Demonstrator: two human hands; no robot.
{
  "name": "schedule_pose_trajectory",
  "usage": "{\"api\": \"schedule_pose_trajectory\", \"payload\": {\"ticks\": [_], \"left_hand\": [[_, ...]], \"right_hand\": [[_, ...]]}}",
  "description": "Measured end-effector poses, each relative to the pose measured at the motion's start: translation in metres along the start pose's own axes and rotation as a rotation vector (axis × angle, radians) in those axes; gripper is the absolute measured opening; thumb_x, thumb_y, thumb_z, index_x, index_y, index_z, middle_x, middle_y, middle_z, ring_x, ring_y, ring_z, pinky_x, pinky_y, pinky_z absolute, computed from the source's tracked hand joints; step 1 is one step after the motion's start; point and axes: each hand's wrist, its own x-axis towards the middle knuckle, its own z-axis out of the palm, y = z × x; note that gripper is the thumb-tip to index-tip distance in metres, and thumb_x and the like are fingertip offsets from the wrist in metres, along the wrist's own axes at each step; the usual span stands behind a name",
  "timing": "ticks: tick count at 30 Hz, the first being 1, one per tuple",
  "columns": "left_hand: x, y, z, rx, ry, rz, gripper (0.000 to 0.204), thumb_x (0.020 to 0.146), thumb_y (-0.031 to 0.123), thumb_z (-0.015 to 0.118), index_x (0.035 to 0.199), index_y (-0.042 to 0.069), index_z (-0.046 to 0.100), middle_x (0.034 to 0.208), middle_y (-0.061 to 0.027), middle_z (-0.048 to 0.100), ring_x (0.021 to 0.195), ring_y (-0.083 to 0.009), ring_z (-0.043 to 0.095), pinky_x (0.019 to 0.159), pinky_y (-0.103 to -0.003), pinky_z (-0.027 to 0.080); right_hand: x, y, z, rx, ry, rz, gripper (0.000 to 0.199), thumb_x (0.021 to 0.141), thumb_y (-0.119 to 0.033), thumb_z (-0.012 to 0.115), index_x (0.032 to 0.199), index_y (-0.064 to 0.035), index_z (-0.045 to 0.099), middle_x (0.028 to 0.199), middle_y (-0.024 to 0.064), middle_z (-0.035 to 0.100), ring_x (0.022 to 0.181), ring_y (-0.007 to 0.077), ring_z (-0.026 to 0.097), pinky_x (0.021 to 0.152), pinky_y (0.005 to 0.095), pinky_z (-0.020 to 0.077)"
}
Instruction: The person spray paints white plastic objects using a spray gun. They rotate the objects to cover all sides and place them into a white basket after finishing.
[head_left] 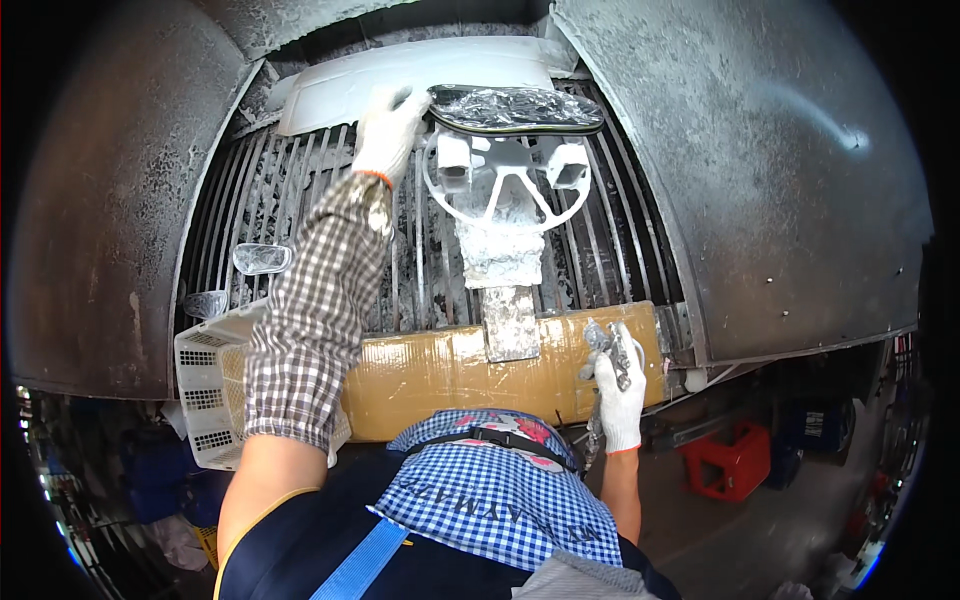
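While the left hand reaches a film-wrapped oval piece at 12 o'clock, the right hand grasps a grey spray-gun-like tool at 4 o'clock.
Left at piece's 9 o'clock end, fingers curved, can't tell if gripping; right closed around tool. Piece at upper edge of white spoked wheel; white basket 8 o'clock.

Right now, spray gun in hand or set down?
In hand: the right hand, gloved in white, has its fingers around the spray gun.
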Motion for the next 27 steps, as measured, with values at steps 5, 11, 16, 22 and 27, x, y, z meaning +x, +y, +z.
{"api": "schedule_pose_trajectory", "payload": {"ticks": [5,11,16,22,27], "left_hand": [[-0.062,-0.080,-0.009,-0.219,0.227,-0.148,0.054,0.095,0.018,0.078,0.142,-0.002,0.061,0.111,-0.0122,0.074,0.086,-0.0174,0.070,0.076,-0.032,0.060],[-0.172,-0.098,0.019,-0.579,-0.150,-0.582,0.040,0.100,0.024,0.069,0.133,0.002,0.064,0.106,-0.0074,0.070,0.089,-0.0191,0.067,0.082,-0.035,0.058],[-0.189,-0.095,0.044,-0.836,-0.254,-0.643,0.030,0.099,0.018,0.063,0.126,0.004,0.067,0.114,-0.0090,0.073,0.094,-0.0224,0.072,0.085,-0.039,0.060],[-0.183,-0.103,0.061,-1.047,-0.245,-0.573,0.032,0.105,0.017,0.057,0.128,-0.005,0.060,0.119,-0.0207,0.071,0.099,-0.0333,0.074,0.085,-0.049,0.063],[-0.184,-0.107,0.060,-1.022,-0.279,-0.591,0.035,0.105,0.017,0.058,0.132,-0.005,0.059,0.119,-0.0202,0.071,0.097,-0.0332,0.074,0.085,-0.049,0.064]], "right_hand": [[0.015,-0.025,0.010,0.021,-0.033,-0.183,0.058,0.106,-0.007,0.063,0.161,0.0039,0.044,0.139,0.0131,0.064,0.115,0.0149,0.065,0.094,0.0283,0.0556],[0.039,-0.111,0.067,0.203,-0.170,-0.277,0.057,0.107,-0.009,0.062,0.159,0.0037,0.044,0.121,0.0130,0.072,0.089,0.0115,0.067,0.081,0.0271,0.0575],[0.066,-0.154,0.112,0.158,-0.304,-0.472,0.057,0.105,-0.005,0.061,0.159,0.0064,0.045,0.118,0.0109,0.072,0.092,0.0108,0.068,0.083,0.0270,0.0574],[0.081,-0.178,0.142,0.119,-0.324,-0.598,0.055,0.106,-0.005,0.064,0.157,0.0058,0.049,0.121,0.0101,0.073,0.099,0.0107,0.069,0.090,0.0264,0.0568],[0.092,-0.174,0.147,0.086,-0.271,-0.642,0.053,0.106,-0.006,0.065,0.156,0.0050,0.051,0.119,0.0084,0.074,0.098,0.0096,0.069,0.088,0.0251,0.0565]]}}
